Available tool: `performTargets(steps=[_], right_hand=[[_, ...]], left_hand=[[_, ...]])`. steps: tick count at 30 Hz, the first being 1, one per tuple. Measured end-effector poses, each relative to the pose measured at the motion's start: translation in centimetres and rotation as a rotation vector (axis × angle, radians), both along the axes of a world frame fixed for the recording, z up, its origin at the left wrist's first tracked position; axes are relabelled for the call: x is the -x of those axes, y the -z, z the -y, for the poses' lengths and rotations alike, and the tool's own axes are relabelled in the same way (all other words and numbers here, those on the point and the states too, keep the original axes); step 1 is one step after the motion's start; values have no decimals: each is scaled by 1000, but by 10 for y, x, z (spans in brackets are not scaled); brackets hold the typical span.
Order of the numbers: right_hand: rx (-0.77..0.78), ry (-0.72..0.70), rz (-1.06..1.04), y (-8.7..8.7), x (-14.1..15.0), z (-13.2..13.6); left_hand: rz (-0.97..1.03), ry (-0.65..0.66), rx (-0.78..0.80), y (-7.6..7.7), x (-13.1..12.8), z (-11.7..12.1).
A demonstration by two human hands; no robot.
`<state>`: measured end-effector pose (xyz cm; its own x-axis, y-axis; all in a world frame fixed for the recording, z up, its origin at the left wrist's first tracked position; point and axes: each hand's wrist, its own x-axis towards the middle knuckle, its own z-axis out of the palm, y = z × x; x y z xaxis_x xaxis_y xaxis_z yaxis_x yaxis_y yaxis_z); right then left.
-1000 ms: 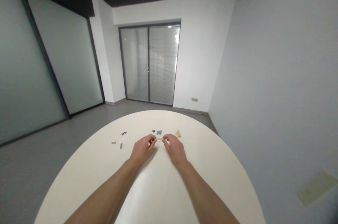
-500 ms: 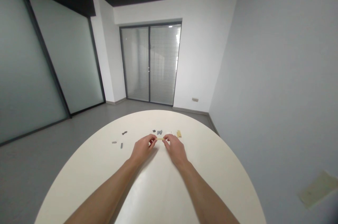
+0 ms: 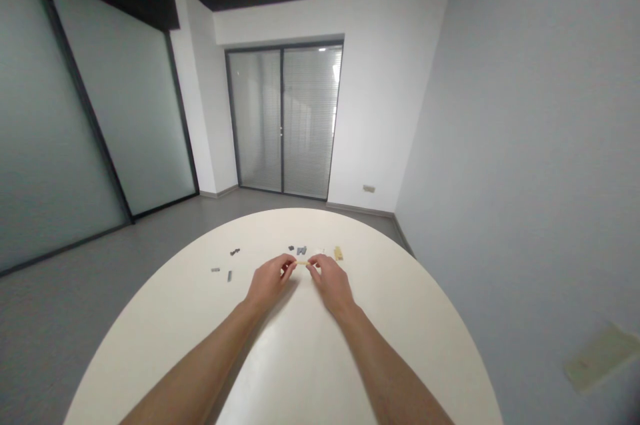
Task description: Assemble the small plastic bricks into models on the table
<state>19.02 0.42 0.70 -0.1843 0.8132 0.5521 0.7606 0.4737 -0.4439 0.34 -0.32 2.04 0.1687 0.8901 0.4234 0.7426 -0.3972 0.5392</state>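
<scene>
Both hands pinch a thin, pale yellow strip (image 3: 302,263) from its two ends, just above the table. My left hand (image 3: 271,278) closes on its left end, and my right hand (image 3: 330,278) grips the right one. The strip looks like a small plastic building piece, too tiny to name surely. Right behind it lie grey pieces (image 3: 301,251) and a dark piece (image 3: 291,247). Some yellow pieces (image 3: 339,253) rest beyond my right hand, with a whitish piece (image 3: 321,250) partly hidden behind the fingers.
Left on the round white table (image 3: 280,371) are a dark jointed piece (image 3: 235,251), a light grey piece (image 3: 215,269) and a grey piece (image 3: 229,275). A plain wall (image 3: 525,145) stands to the right. Glass doors (image 3: 283,125) are across the room.
Both hands keep their pinch on the yellow strip in nearly the same place. The whole view has shifted very slightly; the loose pieces lie as before.
</scene>
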Motion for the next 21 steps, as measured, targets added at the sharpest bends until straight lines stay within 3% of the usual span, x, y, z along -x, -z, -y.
performTargets(steps=[21], right_hand=[[9, -7, 5, -1, 0, 1]], left_hand=[[8, 0, 25, -5, -1, 4]])
